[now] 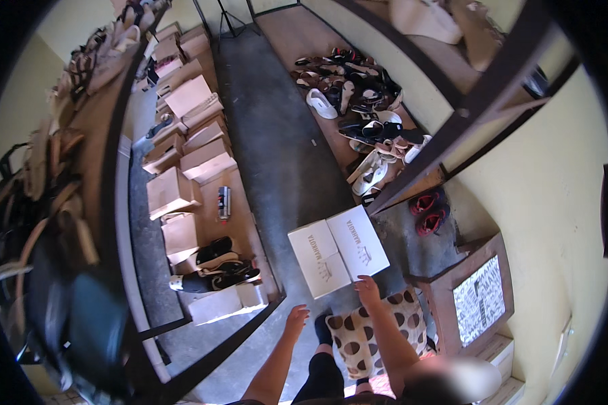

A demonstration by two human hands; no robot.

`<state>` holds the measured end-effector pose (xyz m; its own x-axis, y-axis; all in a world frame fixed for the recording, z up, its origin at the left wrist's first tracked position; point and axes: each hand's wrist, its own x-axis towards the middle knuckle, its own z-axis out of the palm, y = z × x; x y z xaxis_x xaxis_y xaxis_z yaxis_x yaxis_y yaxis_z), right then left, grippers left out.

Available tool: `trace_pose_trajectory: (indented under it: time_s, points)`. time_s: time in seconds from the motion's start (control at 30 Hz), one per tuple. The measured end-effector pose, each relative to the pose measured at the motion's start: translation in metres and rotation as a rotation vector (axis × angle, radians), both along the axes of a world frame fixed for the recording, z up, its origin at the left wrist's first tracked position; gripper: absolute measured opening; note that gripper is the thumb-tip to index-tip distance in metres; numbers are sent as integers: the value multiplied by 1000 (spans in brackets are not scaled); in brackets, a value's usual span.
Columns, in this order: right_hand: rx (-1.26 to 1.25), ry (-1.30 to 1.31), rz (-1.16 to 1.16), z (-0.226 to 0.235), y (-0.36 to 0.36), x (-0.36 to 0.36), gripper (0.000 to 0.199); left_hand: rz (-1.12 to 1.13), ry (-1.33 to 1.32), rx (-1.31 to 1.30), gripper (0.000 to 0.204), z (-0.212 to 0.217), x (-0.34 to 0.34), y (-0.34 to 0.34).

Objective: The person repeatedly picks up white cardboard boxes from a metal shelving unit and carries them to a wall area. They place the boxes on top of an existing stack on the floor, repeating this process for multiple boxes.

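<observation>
Two white lidded cardboard boxes with printed lids stand side by side on the grey floor ahead of me, the left box [312,253] against the right box [361,233]. My right hand [367,291] is at the near edge of the right box, fingers stretched out and apart. Whether its fingertips touch the cardboard I cannot tell. Short of the left box and apart from it, my left hand [296,320] hangs in the air with fingers spread and nothing in them. Beneath my right forearm lies a cream cushion [350,343] with brown dots.
On the left, a low shelf holds brown cartons [208,160], a spray can [223,204] and dark shoes [216,266]. Many loose shoes [358,101] cover the right-hand shelf. Red-black shoes [429,210] and a brown carton [446,290] stand at right; a dark shelf post [446,128] slants nearby.
</observation>
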<state>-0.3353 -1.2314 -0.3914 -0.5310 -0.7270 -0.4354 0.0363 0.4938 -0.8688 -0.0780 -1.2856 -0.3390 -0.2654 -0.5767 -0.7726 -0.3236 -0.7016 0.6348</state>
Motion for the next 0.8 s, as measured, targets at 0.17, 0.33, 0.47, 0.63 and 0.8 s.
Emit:
trace_pose_trajectory:
  time_s: [0.17, 0.33, 0.47, 0.63, 0.8]
  points:
    - [186, 210, 109, -59, -57, 3, 38, 16, -86, 56, 50, -104, -22, -45]
    - [390, 379, 244, -75, -73, 16, 44, 98, -103, 64, 66, -216, -31, -34]
    - [404, 443, 238, -85, -75, 20, 42, 101, -112, -71, 80, -234, -43, -40]
    - [338, 433, 214, -110, -62, 10, 42, 236, 79, 42, 79, -221, -65, -58]
    - [345, 394, 202, -97, -70, 20, 45, 335, 38, 137, 83, -199, -73, -68]
